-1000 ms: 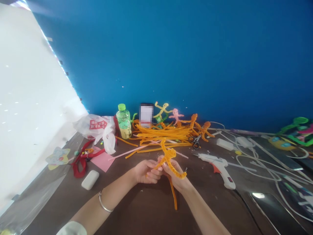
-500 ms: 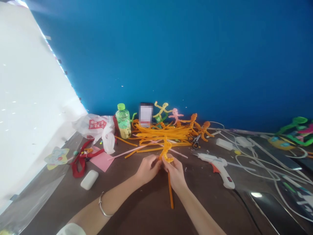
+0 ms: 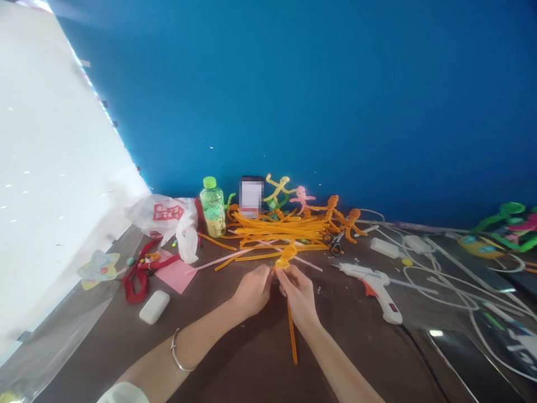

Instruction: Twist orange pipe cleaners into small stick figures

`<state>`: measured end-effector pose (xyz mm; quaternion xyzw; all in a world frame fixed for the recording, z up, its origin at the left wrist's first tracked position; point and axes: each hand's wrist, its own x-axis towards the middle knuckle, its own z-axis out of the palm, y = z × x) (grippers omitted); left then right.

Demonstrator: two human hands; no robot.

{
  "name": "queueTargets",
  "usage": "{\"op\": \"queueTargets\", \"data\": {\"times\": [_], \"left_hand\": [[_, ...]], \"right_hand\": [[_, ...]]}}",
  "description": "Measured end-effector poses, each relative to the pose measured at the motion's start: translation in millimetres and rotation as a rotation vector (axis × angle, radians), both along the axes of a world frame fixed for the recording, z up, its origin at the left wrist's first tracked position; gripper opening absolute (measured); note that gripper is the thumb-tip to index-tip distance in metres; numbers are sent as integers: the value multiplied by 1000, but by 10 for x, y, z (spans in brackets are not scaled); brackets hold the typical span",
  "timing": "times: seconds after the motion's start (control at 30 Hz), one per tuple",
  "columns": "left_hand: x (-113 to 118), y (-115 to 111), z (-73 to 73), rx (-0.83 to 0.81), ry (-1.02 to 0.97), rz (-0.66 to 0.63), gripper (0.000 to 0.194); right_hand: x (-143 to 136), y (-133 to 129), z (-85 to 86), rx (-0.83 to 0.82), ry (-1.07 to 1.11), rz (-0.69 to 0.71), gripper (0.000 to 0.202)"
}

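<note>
Left hand (image 3: 253,290) and right hand (image 3: 300,295) close together, fingers (image 3: 288,278) curled, pinching; both forearms (image 3: 212,329) slant inward.

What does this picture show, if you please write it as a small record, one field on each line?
Right hand: pinches an orange figure
Left hand: close against the figure, its fingertips hidden
Below right hand: orange strip, hanging down
Behind hands: pile of orange strips, scissors at its right end
To the left: bottle, plastic bag, pink paper, white case
To the right: glue gun, phone
Background: blue wall
</note>
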<state>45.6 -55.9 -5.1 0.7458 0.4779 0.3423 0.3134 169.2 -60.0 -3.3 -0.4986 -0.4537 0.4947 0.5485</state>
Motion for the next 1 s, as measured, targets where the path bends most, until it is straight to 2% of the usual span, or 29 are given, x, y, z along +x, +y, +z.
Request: {"op": "queueTargets", "data": {"times": [0.1,0.2,0.27,0.47,0.57,0.67,0.77,0.83,0.9,1.0], "left_hand": [[-18,37,50,-303,-384,-72,35],[-43,74,83,-652,-738,-216,36],[-65,94,95,-792,-901,-320,33],[-148,118,141,-1111,-1112,-518,23],[-202,107,159,-1306,-1135,-627,25],[-241,92,156,-1439,-1105,-679,29],[-222,88,130,-1441,-1091,-657,28],[-168,89,103,-1322,-1076,-584,21],[-94,80,72,-1088,-1041,-446,21],[-3,37,32,-657,-873,-140,24]], "right_hand": [[31,11,64,34,9,101,23],[62,22,114,53,54,177,22],[71,26,132,50,100,200,20],[63,22,135,3,205,249,16],[61,-2,124,-63,227,262,17],[62,-38,127,-159,260,314,22],[65,-59,150,-222,319,350,26],[67,-51,163,-213,344,345,23],[68,-30,163,-178,337,332,21],[67,5,132,-119,251,235,23]]}}
